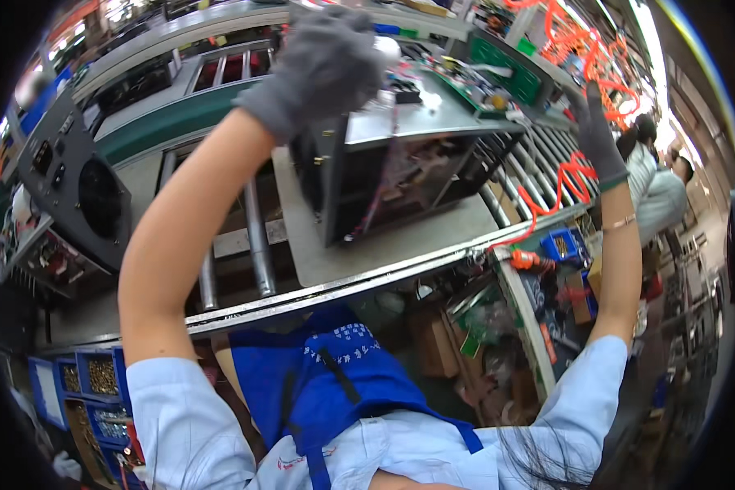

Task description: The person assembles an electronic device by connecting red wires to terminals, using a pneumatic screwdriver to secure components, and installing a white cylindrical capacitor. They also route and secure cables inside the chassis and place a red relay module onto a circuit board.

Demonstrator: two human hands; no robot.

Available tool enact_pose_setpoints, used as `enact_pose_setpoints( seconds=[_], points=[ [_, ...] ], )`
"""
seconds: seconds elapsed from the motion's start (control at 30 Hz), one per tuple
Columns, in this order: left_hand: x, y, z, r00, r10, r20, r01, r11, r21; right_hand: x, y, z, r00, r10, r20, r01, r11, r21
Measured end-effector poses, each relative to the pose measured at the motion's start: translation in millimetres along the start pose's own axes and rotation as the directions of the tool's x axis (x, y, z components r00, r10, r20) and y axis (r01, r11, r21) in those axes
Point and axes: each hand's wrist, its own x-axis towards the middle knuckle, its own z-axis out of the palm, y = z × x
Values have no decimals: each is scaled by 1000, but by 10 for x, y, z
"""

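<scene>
My left hand [322, 73], in a grey glove, is raised over the near left corner of a metal cabinet [416, 122] with a black front panel. Its fingers are curled closed. What they hold, if anything, is hidden, though something white and round shows beside them. My right hand [599, 143], also gloved, reaches up at the right beside a hanging orange coiled hose [576, 181]. Its fingers look stretched out and apart, with nothing visible in them. The cabinet's open side shows wires and parts inside. It stands on a flat pale board [384, 253] on the roller line.
Another unit with a black panel [73, 184] stands at the left. A green tray [474, 98] of parts is behind the cabinet. Below left are blue bins [98, 371] of small fasteners; an orange-red tool [527, 260] lies at the rail's right. A person [661, 192] is at far right.
</scene>
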Motion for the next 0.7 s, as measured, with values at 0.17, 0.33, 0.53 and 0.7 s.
enact_pose_setpoints(
  seconds=[0.17,0.33,0.53,0.7],
  points=[
    [-532,-173,-545,989,-59,134,57,998,16,115,-105,405,987,92,128,-85,995,-58],
    [-977,-520,-897,990,-89,110,79,993,92,275,-72,669,976,22,214,-8,998,-66],
    [-1256,-691,-1302,979,-122,163,94,981,171,535,229,1048,974,25,224,-34,999,37],
    [-1576,-707,-1739,950,-228,211,148,929,339,808,665,2132,566,-766,305,818,567,-94]
  ],
)
